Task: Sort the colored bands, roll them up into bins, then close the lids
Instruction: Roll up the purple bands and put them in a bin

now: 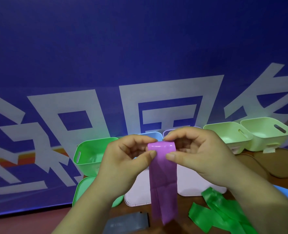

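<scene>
Purple band [162, 183] is held above the table, its top end wound into a small roll. Left hand [128, 157] and right hand [197, 154] pinch the roll's two ends, thumbs beneath and fingers curled over, probably so the tail hangs free and winds straight. Green band [215, 211] lies loose at right. Green bin [89, 159] stands open behind.
</scene>
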The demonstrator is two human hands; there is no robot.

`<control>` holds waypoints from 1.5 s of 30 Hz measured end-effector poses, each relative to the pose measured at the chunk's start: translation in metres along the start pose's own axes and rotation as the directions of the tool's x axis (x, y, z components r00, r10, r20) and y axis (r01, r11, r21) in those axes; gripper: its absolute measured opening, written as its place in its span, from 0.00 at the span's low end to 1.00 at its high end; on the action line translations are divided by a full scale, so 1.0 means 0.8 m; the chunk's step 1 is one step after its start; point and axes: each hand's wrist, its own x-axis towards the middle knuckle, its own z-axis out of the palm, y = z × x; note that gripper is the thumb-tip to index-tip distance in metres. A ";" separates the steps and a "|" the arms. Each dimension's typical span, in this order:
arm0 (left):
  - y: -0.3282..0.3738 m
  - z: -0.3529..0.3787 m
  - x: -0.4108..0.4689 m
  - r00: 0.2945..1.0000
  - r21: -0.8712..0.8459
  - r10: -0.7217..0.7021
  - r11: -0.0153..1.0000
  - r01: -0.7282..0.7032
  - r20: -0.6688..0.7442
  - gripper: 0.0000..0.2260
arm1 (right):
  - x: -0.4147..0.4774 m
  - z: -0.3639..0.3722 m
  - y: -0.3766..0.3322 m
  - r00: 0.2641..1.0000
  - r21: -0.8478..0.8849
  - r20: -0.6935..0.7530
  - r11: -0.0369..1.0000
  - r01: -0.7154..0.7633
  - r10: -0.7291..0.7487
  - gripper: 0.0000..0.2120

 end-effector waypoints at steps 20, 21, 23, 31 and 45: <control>-0.007 -0.012 -0.020 0.989 0.207 -0.010 0.978 -0.021 0.146 0.11 | -0.007 0.010 0.000 0.996 -0.044 0.013 0.995 -0.085 0.086 0.09; -0.006 -0.013 -0.021 0.988 0.211 -0.011 0.977 -0.021 0.152 0.12 | -0.007 0.011 0.001 0.996 -0.047 0.010 0.995 -0.091 0.092 0.09; -0.007 -0.014 -0.022 0.988 0.238 0.007 0.970 -0.045 0.157 0.13 | -0.007 0.011 0.001 0.995 -0.052 -0.002 0.994 -0.099 0.099 0.09; -0.005 -0.009 -0.023 0.997 0.136 0.055 0.989 -0.062 0.055 0.14 | -0.007 0.016 0.002 0.992 0.000 0.006 0.992 -0.128 0.128 0.07; -0.002 -0.012 -0.018 0.998 0.152 0.062 0.987 -0.058 -0.024 0.12 | -0.005 0.024 0.010 0.983 0.117 -0.009 0.977 -0.180 0.182 0.03</control>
